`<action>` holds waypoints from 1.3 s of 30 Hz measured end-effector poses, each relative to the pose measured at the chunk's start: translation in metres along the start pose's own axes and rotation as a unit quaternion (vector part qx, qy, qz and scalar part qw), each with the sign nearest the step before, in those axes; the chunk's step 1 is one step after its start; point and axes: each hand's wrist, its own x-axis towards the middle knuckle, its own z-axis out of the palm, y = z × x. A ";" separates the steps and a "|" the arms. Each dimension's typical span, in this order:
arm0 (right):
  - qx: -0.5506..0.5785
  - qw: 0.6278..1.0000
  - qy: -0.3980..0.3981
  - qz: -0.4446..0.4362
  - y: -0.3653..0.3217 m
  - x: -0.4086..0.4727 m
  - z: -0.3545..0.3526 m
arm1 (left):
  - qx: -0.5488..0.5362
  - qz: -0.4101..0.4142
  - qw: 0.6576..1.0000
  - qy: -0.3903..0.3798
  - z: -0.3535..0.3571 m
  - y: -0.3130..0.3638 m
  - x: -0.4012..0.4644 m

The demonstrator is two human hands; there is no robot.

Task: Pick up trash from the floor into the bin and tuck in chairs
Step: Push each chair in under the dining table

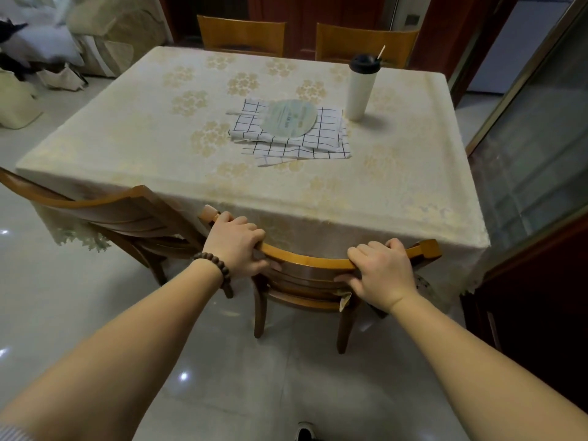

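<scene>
Between both hands: chair [313, 275] top rail | left hand [237, 246], right hand [380, 272] clamped on it | push evenly, straight under table [222, 173].

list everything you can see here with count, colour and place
table: 1, cream floral cloth, centre
chairs: 4, brown wood; one gripped at near edge, one at near left corner, two at far side
tumbler: 1, white with black lid, far right of table
checked cloth: 1, white with black grid, table centre
round fan: 1, pale green, on checked cloth
bags: several, cream, floor far left
bead bracelet: 1, brown, left wrist
left hand: on chair's top rail
right hand: on chair's top rail
</scene>
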 end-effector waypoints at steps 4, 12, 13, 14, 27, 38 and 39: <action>0.005 1.000 -0.012 0.005 -0.011 0.016 0.008 | 0.006 0.005 1.000 -0.006 0.008 -0.021 0.013; -0.015 0.999 -0.038 0.022 0.006 0.052 0.015 | -0.025 0.013 0.999 0.033 0.016 -0.035 0.050; -0.015 0.998 -0.047 0.025 0.008 0.055 0.017 | -0.028 0.011 0.999 0.034 0.017 -0.036 0.054; -0.015 0.998 -0.056 0.027 0.009 0.057 0.020 | -0.030 0.009 0.999 0.031 0.020 -0.036 0.056; -0.012 0.996 -0.080 0.026 0.018 0.040 0.044 | -0.032 0.002 0.997 0.063 0.055 -0.011 0.051; -0.001 0.978 -0.163 0.128 -0.017 0.035 0.039 | -0.063 -0.038 0.997 -0.033 0.040 0.004 0.043; 0.011 0.980 -0.150 0.129 -0.022 0.035 0.039 | -0.058 -0.040 0.997 -0.036 0.038 0.006 0.042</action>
